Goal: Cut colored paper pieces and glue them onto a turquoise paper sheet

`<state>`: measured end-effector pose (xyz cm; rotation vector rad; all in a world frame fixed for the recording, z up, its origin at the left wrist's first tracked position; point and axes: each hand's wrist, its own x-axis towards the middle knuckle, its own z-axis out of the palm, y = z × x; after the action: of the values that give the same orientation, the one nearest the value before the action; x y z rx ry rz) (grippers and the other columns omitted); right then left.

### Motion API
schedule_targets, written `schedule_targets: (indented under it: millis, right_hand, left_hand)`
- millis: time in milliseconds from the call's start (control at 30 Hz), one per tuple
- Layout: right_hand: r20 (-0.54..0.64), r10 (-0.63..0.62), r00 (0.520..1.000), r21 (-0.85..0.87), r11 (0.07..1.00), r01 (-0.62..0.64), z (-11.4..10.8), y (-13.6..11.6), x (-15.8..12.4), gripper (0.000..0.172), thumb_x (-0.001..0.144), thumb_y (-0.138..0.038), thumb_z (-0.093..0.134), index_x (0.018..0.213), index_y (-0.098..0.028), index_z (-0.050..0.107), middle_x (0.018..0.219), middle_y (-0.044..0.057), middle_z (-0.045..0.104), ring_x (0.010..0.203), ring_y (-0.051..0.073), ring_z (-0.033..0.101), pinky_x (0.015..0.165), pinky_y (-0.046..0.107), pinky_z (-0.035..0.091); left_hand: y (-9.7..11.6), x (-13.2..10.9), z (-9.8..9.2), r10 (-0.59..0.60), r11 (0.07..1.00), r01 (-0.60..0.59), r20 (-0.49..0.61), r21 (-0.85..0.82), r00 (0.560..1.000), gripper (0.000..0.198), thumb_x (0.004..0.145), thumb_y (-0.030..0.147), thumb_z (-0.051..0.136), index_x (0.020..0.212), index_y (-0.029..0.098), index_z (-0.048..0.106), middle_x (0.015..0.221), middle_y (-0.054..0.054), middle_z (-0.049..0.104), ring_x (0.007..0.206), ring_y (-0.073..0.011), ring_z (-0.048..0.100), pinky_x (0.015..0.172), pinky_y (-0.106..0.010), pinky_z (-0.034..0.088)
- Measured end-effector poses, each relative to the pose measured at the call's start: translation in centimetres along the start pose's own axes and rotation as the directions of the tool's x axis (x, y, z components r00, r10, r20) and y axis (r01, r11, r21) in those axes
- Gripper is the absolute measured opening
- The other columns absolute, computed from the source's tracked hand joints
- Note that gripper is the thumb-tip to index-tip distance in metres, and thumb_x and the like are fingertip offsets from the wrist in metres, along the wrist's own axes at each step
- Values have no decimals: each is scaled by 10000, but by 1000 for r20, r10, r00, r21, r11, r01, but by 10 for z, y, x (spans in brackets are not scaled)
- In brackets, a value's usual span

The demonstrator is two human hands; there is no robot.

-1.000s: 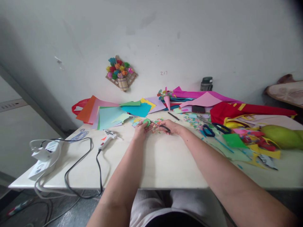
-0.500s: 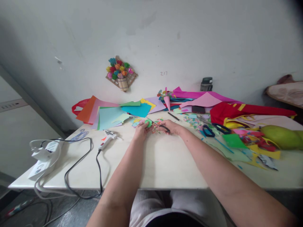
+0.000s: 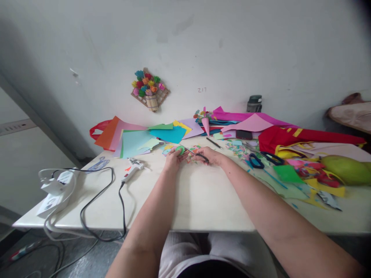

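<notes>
A pale tabletop (image 3: 197, 200) is stretching across the view, with the person's two bare forearms reaching over it toward twelve o'clock. A red cloth (image 3: 290, 137) is lying bunched at two o'clock from the hands. A fan of coloured paper sheets (image 3: 136, 141) is spreading at ten o'clock, against the wall. A green fruit (image 3: 344, 169) is resting at three o'clock, well apart from the hands, among paper scraps. A black cable (image 3: 98, 197) is looping at eight o'clock and running up to a white glue gun (image 3: 132, 170), which is lying at nine o'clock, near the left hand. Blue-handled scissors (image 3: 256, 160) are lying flat at three o'clock, near the right wrist.

The left hand (image 3: 173, 159) is resting on the tabletop, its fingers closing around a green paper piece (image 3: 180, 149) at the far middle of the tabletop. The right hand (image 3: 213, 155), just beside it, is gripping small scissors (image 3: 197, 153) by their dark handles, with the blades pointing toward ten o'clock and meeting the green paper piece.
</notes>
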<state>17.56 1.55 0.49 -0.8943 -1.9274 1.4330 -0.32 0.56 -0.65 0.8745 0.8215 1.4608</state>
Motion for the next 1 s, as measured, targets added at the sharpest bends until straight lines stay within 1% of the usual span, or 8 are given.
schedule_targets:
  millis: [100,267,367,500,700,800,900,1000]
  right_hand:
    - [1,-50,999,-83,995,50,0,2,0,270,701,-339,621,835,-106,594,467,-77,377,348,36,299,293,163,256]
    - [-5,-23,1000,-81,996,22,0,-1,-2,238,711,-322,606,813,-108,580,469,-70,386,349,39,320,298,163,267]
    - [-14,-13,1000,-81,997,12,0,-2,-2,223,710,-313,610,803,-114,573,466,-68,394,342,40,319,296,166,271]
    - [-36,0,999,-84,996,-3,0,-1,-1,199,712,-313,614,740,-129,543,428,-78,368,317,38,304,292,169,261]
    - [-46,7,999,-74,997,-10,1,-2,-2,187,703,-294,616,753,-124,556,428,-78,367,327,43,316,298,171,267]
    - [-48,14,999,-75,997,-18,2,-4,-2,214,698,-303,619,792,-117,575,442,-78,366,339,44,318,301,170,262]
    - [-41,14,999,-71,997,-17,3,-6,-3,276,692,-323,623,862,-109,589,450,-82,368,342,43,308,303,173,255]
    - [-41,25,999,-66,997,-28,3,-7,-3,326,673,-342,640,888,-104,585,448,-88,367,333,38,288,300,176,250]
  left_hand:
    - [1,-1,0,-1,1000,1,-5,10,1000,147,669,153,633,780,138,537,761,-69,673,719,-192,665,651,-281,527]
    - [1,-2,0,0,999,0,-12,39,1000,173,681,184,641,807,144,529,730,-54,673,636,-165,660,595,-255,523]
    - [1,-1,1,-20,999,21,-8,32,1000,158,690,186,640,799,132,539,724,-63,672,635,-167,659,630,-275,528]
    - [1,-1,2,-55,998,54,23,12,998,98,687,143,623,760,111,565,724,-82,673,672,-192,663,718,-333,526]
    - [-1,1,-1,-13,1000,13,18,-23,1000,108,678,121,633,763,107,568,753,-92,675,715,-193,663,716,-315,519]
    - [-2,2,-3,9,1000,-9,19,-28,1000,144,678,140,649,793,124,562,777,-83,676,727,-190,663,705,-310,517]
    - [-2,3,-4,14,1000,-14,11,-22,1000,162,680,153,654,810,131,560,779,-79,676,723,-187,663,696,-307,517]
    - [-2,3,-4,13,1000,-13,4,-21,1000,160,680,149,651,807,130,556,777,-81,675,716,-188,664,689,-307,518]
